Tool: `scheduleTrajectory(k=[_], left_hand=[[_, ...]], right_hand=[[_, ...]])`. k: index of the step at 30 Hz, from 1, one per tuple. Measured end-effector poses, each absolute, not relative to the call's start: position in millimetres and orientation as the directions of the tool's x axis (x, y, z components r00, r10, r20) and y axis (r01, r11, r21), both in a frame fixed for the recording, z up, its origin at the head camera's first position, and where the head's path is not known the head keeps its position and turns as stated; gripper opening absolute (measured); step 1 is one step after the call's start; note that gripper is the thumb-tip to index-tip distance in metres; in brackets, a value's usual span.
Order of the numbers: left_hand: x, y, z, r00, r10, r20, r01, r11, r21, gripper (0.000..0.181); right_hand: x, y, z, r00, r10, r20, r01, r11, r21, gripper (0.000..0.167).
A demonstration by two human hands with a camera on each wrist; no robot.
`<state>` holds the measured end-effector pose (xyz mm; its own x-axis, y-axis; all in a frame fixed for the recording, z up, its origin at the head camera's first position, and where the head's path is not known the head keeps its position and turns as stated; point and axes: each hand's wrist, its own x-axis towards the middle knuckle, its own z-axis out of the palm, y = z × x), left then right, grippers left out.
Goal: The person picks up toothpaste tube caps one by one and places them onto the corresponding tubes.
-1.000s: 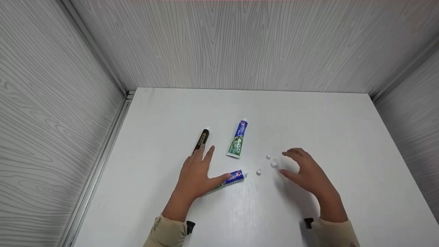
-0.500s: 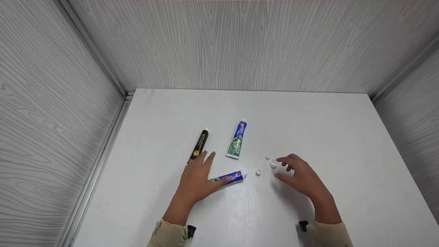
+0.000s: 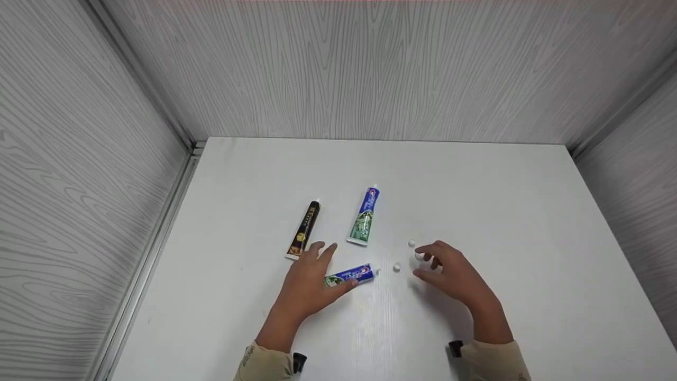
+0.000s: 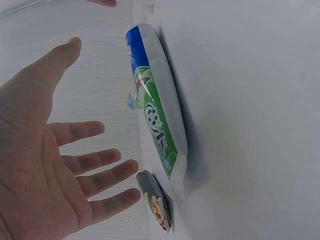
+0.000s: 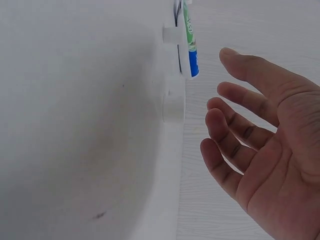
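My left hand (image 3: 304,288) hovers palm down, fingers spread, beside a blue-and-green toothpaste tube (image 3: 350,274). In the left wrist view a gap separates the hand (image 4: 50,150) from that tube (image 4: 156,107). To the right, my right hand (image 3: 452,272) hangs with loosely bent fingers over the caps, holding nothing. A larger white cap (image 3: 419,256) is partly hidden under its fingers. Two smaller white caps lie near it, a far cap (image 3: 411,243) and a near cap (image 3: 396,267). The right wrist view has the larger cap (image 5: 173,108) standing apart from the fingers.
A second blue-and-green toothpaste tube (image 3: 364,216) lies farther back, nozzle pointing away. Left of it is a black toothpaste tube (image 3: 303,230), just beyond the left fingertips. All rest on a white table (image 3: 476,180) enclosed by wood-grain panels (image 3: 338,69).
My right hand has moved left, over the larger cap, and its fingers have bent closer together. My left hand has drawn back slightly, uncovering more of the black tube.
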<state>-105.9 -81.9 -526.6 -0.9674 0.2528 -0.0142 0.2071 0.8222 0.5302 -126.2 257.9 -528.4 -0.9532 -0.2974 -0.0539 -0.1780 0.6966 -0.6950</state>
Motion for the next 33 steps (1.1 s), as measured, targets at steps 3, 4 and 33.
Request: scheduleTrajectory(k=[3, 4, 33], left_hand=[[-106, -80, -530, -0.967, 0.255, -0.022, 0.206, 0.824, 0.527, 0.095], [-106, -80, -531, -0.966, 0.258, -0.022, 0.208, 0.825, 0.526, 0.095], [-102, -69, -549, -0.942, 0.327, -0.078, 0.254, 0.843, 0.474, 0.068]], right_hand=[[-128, 253, -530, -0.951, -0.304, -0.066, -0.173, 0.694, -0.699, 0.044], [-129, 252, -530, -0.95, -0.302, -0.075, -0.166, 0.696, -0.699, 0.044], [-137, 218, -546, -0.951, -0.253, -0.178, -0.076, 0.748, -0.659, 0.034]])
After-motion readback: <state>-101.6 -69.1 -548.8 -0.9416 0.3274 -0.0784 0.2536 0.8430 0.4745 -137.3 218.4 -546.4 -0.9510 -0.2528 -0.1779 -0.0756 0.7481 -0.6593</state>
